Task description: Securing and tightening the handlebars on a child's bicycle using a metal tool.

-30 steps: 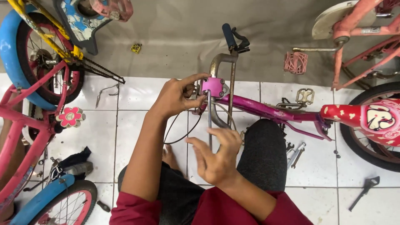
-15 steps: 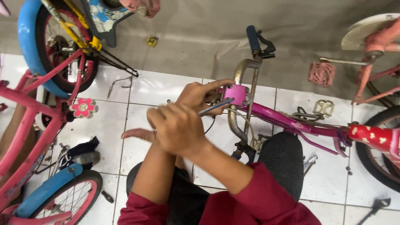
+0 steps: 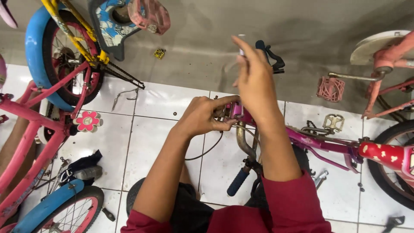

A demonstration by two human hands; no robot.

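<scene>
A small pink bicycle (image 3: 321, 144) lies across white floor tiles in front of me. My left hand (image 3: 202, 117) grips the pink stem clamp (image 3: 236, 111) where the grey handlebar (image 3: 242, 142) meets the frame. My right hand (image 3: 255, 82) is raised just above the clamp, fingers pinched on a thin, blurred metal tool (image 3: 241, 45). The handlebar has a blue grip (image 3: 238, 182) pointing toward me and a black grip with a brake lever (image 3: 272, 58) on the far side. A black cable (image 3: 210, 149) loops under my left wrist.
A second bicycle with a blue fender (image 3: 35, 51), pink frame (image 3: 41, 118) and flower ornament (image 3: 87, 121) stands left. A pink pedal (image 3: 331, 89), a metal pedal (image 3: 333, 123), a yellow part (image 3: 159, 53) and loose tools (image 3: 320, 178) lie around. A third bicycle (image 3: 388, 64) stands right.
My right hand has lifted from over my left hand to above the stem, tool in its fingers. My left hand stays on the clamp.
</scene>
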